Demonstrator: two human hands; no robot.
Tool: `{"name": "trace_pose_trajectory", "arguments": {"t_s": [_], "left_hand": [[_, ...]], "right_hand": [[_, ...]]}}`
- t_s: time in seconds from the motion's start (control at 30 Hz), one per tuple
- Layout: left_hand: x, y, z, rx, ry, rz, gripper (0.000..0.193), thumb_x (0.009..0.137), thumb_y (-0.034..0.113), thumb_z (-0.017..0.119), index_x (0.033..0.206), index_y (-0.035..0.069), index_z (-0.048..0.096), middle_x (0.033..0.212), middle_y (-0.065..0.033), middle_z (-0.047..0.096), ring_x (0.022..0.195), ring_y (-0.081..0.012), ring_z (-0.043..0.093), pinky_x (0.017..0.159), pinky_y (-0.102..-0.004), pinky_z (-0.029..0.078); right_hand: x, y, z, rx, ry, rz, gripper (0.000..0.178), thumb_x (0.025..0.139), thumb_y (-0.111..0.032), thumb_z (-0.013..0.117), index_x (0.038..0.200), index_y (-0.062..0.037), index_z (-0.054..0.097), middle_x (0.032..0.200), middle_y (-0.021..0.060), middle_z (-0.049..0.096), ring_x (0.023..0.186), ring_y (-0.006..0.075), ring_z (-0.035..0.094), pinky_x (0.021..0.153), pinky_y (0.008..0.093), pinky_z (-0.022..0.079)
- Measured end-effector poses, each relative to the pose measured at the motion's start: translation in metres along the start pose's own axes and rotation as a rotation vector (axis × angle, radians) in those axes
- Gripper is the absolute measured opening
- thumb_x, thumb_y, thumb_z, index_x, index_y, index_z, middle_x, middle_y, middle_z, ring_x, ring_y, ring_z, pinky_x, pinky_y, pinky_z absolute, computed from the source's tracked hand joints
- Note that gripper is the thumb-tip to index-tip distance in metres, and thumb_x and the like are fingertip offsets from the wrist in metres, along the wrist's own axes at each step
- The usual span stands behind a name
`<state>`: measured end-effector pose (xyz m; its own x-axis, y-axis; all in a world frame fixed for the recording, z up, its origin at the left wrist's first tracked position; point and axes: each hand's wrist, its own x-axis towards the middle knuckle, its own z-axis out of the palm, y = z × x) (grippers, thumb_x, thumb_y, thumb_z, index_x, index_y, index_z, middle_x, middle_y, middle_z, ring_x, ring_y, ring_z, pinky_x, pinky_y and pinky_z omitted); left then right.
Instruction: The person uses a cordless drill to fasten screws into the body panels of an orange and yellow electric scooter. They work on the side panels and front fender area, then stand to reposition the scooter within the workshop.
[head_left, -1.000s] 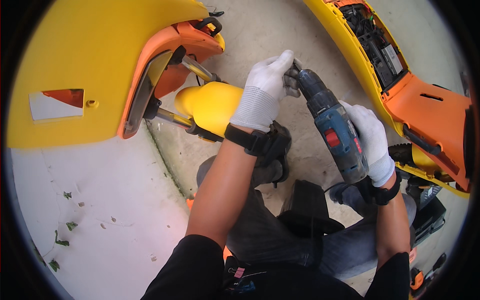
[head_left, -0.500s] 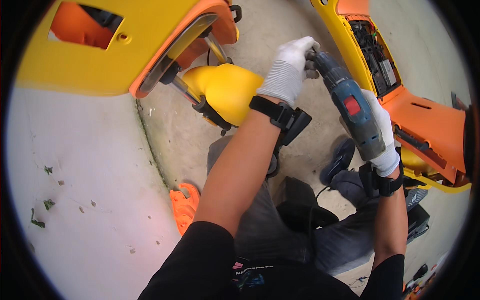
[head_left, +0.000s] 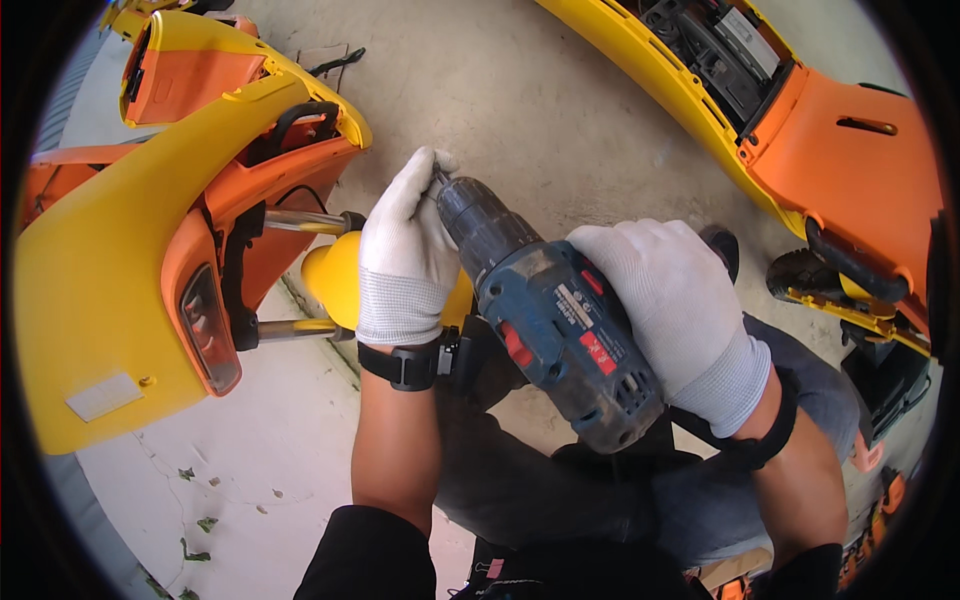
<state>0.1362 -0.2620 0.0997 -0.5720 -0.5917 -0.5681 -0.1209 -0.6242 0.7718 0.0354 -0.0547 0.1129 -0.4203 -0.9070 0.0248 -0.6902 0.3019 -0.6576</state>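
Observation:
A blue and black cordless drill (head_left: pixel 545 310) with red buttons lies tilted across the middle of the view, its chuck toward the upper left. My right hand (head_left: pixel 675 305), in a white knit glove, is closed around the drill's handle, which is mostly hidden beneath the palm and the drill's body. At the chuck's tip, my left hand (head_left: pixel 405 250), gloved the same way, pinches the short drill bit (head_left: pixel 437 178) between thumb and fingers. The curled fingers hide part of the bit. Black straps circle both wrists.
To the left stands a yellow and orange scooter body (head_left: pixel 130 270) with a headlamp and metal fork tubes (head_left: pixel 300 222). Another yellow and orange body (head_left: pixel 850 150) with exposed electronics lies at right. A white wall with small leaves is at lower left. Orange parts sit at lower right.
The drill and both hands now appear larger and lower, with the drill turned more sideways. The view has shifted, showing more of the left scooter. Both hands keep their hold.

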Motion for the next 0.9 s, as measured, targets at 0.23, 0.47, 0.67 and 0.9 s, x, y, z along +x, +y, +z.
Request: {"name": "trace_pose_trajectory", "arguments": {"t_s": [0.23, 0.47, 0.67, 0.9], "left_hand": [[0.013, 0.003, -0.010, -0.021, 0.047, -0.090, 0.021, 0.102, 0.024, 0.054, 0.099, 0.005, 0.061, 0.086, -0.0033, 0.061, 0.077, -0.0132, 0.059, 0.074, -0.0285, 0.049], [0.015, 0.009, -0.005, -0.041, 0.034, -0.079, 0.023, 0.102, 0.026, 0.055, 0.098, 0.004, 0.060, 0.082, -0.0034, 0.058, 0.076, -0.0145, 0.058, 0.072, -0.0294, 0.048], [0.021, 0.004, -0.009, -0.087, 0.015, -0.114, 0.026, 0.102, 0.028, 0.055, 0.100, 0.004, 0.060, 0.082, -0.0023, 0.056, 0.073, -0.0131, 0.056, 0.067, -0.0277, 0.046], [0.018, 0.002, -0.002, -0.037, 0.033, -0.084, 0.028, 0.102, 0.031, 0.053, 0.100, 0.004, 0.060, 0.081, -0.0018, 0.054, 0.071, -0.0123, 0.054, 0.064, -0.0265, 0.044]], "right_hand": [[0.020, -0.002, -0.003, -0.047, -0.066, -0.002, 0.015, 0.082, -0.013, 0.062, 0.095, -0.0099, 0.056, 0.075, 0.0054, 0.058, 0.076, 0.0235, 0.063, 0.070, 0.0364, 0.049], [0.030, -0.004, -0.007, -0.046, -0.122, 0.003, 0.025, 0.077, -0.010, 0.066, 0.100, -0.0095, 0.055, 0.080, 0.0065, 0.060, 0.080, 0.0259, 0.062, 0.074, 0.0375, 0.048], [0.027, -0.005, -0.008, -0.033, -0.123, 0.026, 0.031, 0.077, -0.010, 0.066, 0.107, -0.0096, 0.057, 0.084, 0.0074, 0.062, 0.084, 0.0265, 0.063, 0.077, 0.0371, 0.048], [0.023, -0.005, -0.010, -0.062, -0.134, 0.030, 0.036, 0.077, -0.010, 0.066, 0.112, -0.0094, 0.058, 0.086, 0.0078, 0.062, 0.085, 0.0265, 0.063, 0.077, 0.0373, 0.048]]}}
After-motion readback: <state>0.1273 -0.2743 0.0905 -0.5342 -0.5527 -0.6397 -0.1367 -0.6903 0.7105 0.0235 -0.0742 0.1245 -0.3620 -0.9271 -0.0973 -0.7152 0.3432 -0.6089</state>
